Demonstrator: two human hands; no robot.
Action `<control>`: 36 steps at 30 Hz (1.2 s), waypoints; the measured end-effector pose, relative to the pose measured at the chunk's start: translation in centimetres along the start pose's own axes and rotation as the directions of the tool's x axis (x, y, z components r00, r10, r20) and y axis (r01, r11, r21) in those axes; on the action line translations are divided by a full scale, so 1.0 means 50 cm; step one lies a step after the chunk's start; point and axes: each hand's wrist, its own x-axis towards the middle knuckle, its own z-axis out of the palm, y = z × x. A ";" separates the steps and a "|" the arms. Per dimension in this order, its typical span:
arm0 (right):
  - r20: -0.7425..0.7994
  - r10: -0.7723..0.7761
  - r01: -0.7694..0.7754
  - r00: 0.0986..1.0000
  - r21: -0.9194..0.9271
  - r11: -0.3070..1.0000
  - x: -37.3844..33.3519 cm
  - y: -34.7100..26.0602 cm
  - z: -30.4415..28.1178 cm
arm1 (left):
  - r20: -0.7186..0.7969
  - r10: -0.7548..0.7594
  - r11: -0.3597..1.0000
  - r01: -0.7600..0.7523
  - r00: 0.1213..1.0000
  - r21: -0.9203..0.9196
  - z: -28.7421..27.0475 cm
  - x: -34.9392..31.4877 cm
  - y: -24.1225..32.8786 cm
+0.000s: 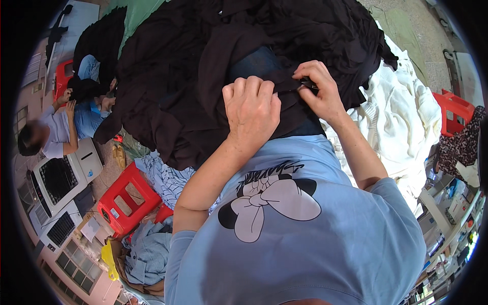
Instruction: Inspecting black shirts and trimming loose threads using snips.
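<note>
A big heap of black knit garments (168,76) covers my lap and spreads away from me. My left hand (251,109) is closed, knuckles up, gripping a fold of one black garment (284,91). To its right, my right hand (321,94) is pinched around a small black tool (308,84) that looks like thread snips, mostly hidden by the fingers. The tool is beside the edge of the same garment. Between the black folds, a patch of dark blue denim (256,62) shows beyond my left hand.
White knit garments (401,112) are piled at my right, with a red stool (452,112) beyond. Left stands another red stool (127,198), near a bag of blue-grey clothes (147,254). Farther left, a seated person (56,129) handles black cloth.
</note>
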 end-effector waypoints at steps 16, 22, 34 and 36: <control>-0.171 0.281 -0.231 0.944 0.262 0.937 0.056 0.027 -0.082 | 0.634 -0.486 -0.036 0.711 0.602 -0.703 -0.053 0.011 -0.097; 0.088 -0.097 0.105 0.991 -0.082 0.991 0.071 -0.043 0.007 | 0.668 -0.479 -0.104 0.719 0.569 -0.687 -0.056 0.004 -0.116; 0.215 0.065 -0.072 0.975 0.026 0.997 0.078 -0.126 0.031 | 0.606 -0.516 -0.197 0.605 0.606 -0.772 -0.055 0.011 -0.113; 0.248 0.072 -0.082 0.966 0.028 0.996 0.074 -0.134 0.037 | 0.599 -0.516 -0.185 0.603 0.613 -0.776 -0.057 0.013 -0.111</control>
